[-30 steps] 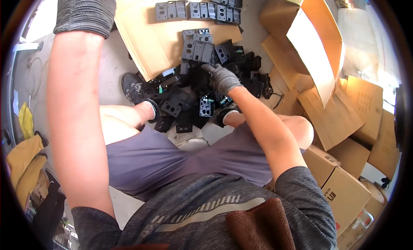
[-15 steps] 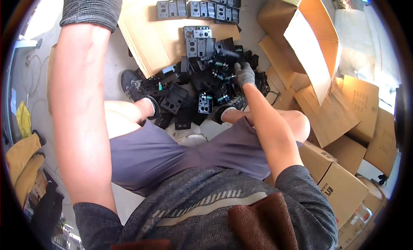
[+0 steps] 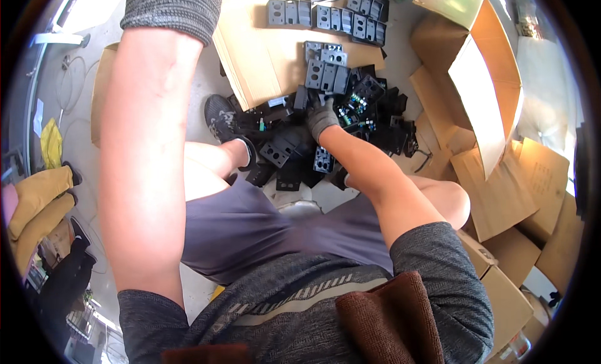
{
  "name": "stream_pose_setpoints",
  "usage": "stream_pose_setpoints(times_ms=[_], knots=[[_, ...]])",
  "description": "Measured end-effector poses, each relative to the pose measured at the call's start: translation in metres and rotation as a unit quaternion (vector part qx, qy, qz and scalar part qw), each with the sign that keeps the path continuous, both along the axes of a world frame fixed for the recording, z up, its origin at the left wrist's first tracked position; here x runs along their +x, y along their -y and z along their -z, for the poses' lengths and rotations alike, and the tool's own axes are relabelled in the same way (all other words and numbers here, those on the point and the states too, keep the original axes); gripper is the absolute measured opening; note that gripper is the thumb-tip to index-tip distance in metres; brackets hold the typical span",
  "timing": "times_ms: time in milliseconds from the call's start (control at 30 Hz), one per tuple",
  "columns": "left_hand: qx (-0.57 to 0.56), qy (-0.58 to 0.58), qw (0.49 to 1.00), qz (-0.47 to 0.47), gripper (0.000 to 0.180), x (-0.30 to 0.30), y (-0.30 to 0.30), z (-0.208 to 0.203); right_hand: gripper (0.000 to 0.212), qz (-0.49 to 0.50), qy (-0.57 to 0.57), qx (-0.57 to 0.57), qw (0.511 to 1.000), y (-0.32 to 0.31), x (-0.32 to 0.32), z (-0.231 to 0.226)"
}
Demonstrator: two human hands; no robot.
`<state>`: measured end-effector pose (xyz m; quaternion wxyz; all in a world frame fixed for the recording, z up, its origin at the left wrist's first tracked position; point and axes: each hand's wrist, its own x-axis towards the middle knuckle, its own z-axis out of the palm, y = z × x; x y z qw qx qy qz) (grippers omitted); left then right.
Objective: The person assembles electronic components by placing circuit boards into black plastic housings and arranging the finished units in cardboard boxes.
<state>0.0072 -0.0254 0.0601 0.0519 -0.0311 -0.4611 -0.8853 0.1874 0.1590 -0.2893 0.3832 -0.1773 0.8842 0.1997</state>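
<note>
My left hand (image 3: 172, 14), in a dark grey knit glove, reaches up past the top left edge; only its wrist end shows, so its fingers are out of sight. Between my feet lies a heap of black plastic housings (image 3: 282, 148), some with small circuit boards inside. My right hand (image 3: 322, 118), gloved too, reaches into the heap's middle, its fingertips lost among the dark parts. Just beyond them sits a dark grey housing (image 3: 327, 76) with round holes. Close below the right wrist is a housing with a board (image 3: 323, 159).
A flat cardboard sheet (image 3: 250, 57) holds several dark housings (image 3: 289, 13) toward its far side. To the right stands an open carton (image 3: 441, 41), with folded cardboard (image 3: 494, 188) and another box (image 3: 506, 301) nearer me. My shoes (image 3: 220, 118) flank the heap.
My right hand has moved left across the heap, from its right side to its middle. The whole view has shifted, so things appear farther right. My left arm stays raised.
</note>
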Motion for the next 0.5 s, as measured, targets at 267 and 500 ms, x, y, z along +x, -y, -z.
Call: stream_pose_setpoints(times_ms=[267, 500], knots=[[-0.018, 0.021, 1.0, 0.002, 0.024, -0.001, -0.008, -0.01, 0.087, 0.067, 0.041, -0.14, 0.987, -0.004, -0.013, -0.108], [-0.009, 0.114, 0.991, -0.073, 0.026, -0.051, 0.028, 0.016, 0.035, 0.604, -0.279, -0.58, 0.47, -0.119, -0.025, -0.232]])
